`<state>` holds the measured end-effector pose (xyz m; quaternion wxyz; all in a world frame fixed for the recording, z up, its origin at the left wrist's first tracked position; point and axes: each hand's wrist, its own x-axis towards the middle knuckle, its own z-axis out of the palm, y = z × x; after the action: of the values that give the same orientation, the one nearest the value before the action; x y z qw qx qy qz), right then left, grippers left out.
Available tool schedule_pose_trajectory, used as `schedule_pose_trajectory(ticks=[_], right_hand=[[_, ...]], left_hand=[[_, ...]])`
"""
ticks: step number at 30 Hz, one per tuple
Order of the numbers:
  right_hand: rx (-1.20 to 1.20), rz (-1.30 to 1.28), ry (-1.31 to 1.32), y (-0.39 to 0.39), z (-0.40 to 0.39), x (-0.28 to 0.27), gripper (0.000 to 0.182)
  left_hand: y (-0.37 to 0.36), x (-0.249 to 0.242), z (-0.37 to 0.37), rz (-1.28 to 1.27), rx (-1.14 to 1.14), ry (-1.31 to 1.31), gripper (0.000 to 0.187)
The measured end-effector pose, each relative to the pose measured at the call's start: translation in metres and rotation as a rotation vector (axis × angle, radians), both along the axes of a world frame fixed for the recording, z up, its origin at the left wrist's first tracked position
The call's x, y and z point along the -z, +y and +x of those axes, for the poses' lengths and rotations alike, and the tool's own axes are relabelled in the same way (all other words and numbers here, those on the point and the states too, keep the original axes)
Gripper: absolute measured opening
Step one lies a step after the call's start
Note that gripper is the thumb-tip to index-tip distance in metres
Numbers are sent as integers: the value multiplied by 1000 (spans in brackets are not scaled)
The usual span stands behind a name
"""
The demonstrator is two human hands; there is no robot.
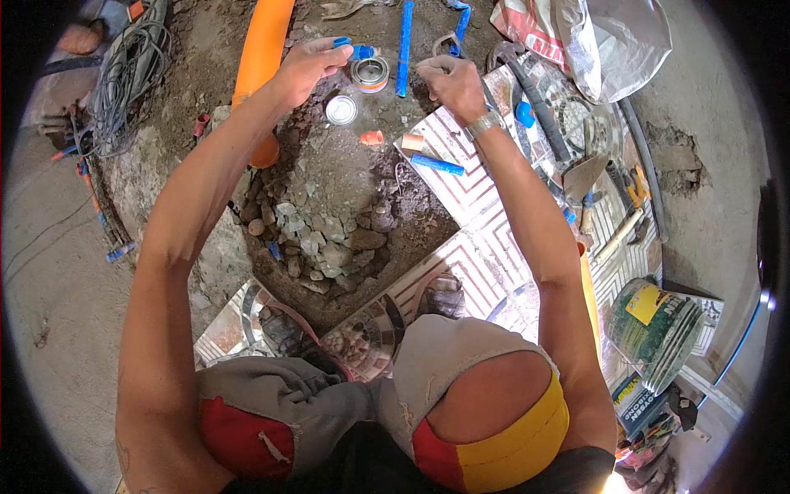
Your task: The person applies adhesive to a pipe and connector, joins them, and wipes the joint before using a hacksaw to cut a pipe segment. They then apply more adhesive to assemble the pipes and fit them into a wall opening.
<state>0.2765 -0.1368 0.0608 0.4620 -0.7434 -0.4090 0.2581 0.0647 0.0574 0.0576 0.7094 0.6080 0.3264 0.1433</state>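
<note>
At the top centre my left hand (pixel 311 67) is closed, its thumb and fingers pinching a small blue pipe fitting (pixel 342 42). Another blue piece (pixel 362 53) shows just right of the fingertips, above an open round tin (pixel 370 74). A round silver lid (pixel 341 109) lies on the dirt below. My right hand (pixel 453 84) is closed, with fingers curled together beside an upright-lying blue pipe (pixel 405 49); what it holds, if anything, is too small to tell. Orange fittings (pixel 372 137) and a short blue pipe (pixel 438 165) lie nearer to me.
A large orange pipe (pixel 263 49) runs past my left forearm. Broken stones (pixel 329 247) fill a hollow before my feet. On the patterned tiles (pixel 494 255) at right lie a hammer (pixel 539 107), a trowel (pixel 583 177) and other tools, with a green bucket (pixel 658 329) beyond.
</note>
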Motion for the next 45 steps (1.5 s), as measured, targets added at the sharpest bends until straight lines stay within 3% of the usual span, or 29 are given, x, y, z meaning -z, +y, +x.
schedule_pose_trajectory(ticks=[2, 4, 9, 11, 23, 29, 31, 32, 34, 35, 41, 45], right_hand=[[35, -54, 185, -1, -3, -4, 27], [37, -47, 206, -1, -5, -5, 27], [46, -45, 205, 3, -6, -2, 26], [74, -8, -26, 5, -3, -1, 27], [87, 21, -246, 2, -8, -2, 22], [118, 13, -318, 12, -2, 32, 21], [95, -13, -288, 13, -8, 33, 21], [71, -36, -258, 14, -12, 33, 21], [40, -47, -230, 12, -21, 38, 20], [-31, -17, -297, 9, -26, 41, 20], [-212, -188, -378, 7, -51, 62, 20], [-209, -222, -473, 1, -55, 55, 22]], left_hand=[[3, 0, 1, -6, -13, 7, 49], [9, 1, 1, 6, 38, 22, 39], [5, 1, 0, 120, -24, 93, 43], [0, -4, -1, 144, -22, 129, 46], [13, 6, -1, 110, -2, 219, 45], [-3, -1, -7, 553, 27, 171, 49], [-7, -1, -10, 324, -50, -37, 47], [-5, -3, -12, 328, -52, -35, 47], [-1, -9, -16, -36, -138, 44, 45], [-4, -9, -17, -90, -207, 65, 43], [1, -7, -25, -84, -156, 80, 42], [-7, -14, -30, -74, -128, 68, 40]])
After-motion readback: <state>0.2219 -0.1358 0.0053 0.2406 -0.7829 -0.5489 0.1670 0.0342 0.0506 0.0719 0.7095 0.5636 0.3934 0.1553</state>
